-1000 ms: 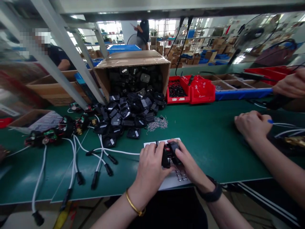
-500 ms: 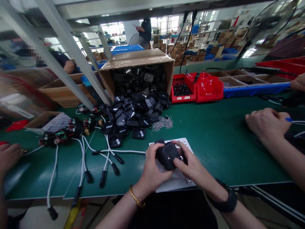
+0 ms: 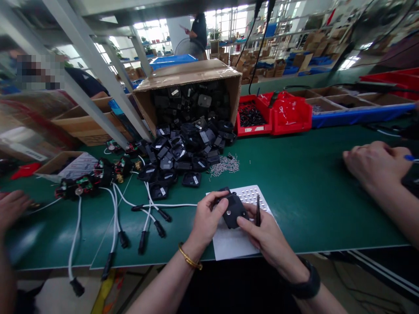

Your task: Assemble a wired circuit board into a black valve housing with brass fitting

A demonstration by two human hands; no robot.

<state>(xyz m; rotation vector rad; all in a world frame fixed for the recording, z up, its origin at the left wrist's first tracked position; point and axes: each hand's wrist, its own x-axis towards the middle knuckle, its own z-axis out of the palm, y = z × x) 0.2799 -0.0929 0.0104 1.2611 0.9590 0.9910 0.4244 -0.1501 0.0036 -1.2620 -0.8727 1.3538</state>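
My left hand [image 3: 207,214] and my right hand [image 3: 262,231] both grip a black plastic housing [image 3: 233,210] just above a white sheet [image 3: 229,240] dotted with round stickers. A thin dark tool [image 3: 258,210] stands between the fingers of my right hand. A white cable [image 3: 170,205] runs left from the housing. Behind it lies a heap of black housings [image 3: 183,152] spilling from a tipped cardboard box [image 3: 186,80], with a small pile of metal pins [image 3: 225,165] beside it.
Wired assemblies with white cables [image 3: 94,181] lie at the left. Red bins [image 3: 271,115] stand at the back. Another person's hand [image 3: 376,163] rests at the right, and one more hand [image 3: 11,209] at the left edge. A slanted metal frame post [image 3: 98,83] crosses the upper left.
The housing has been turned over in my hands and lifted slightly; its flat black back now faces up. The sticker sheet is more exposed, and the thin tool now shows in my right hand.
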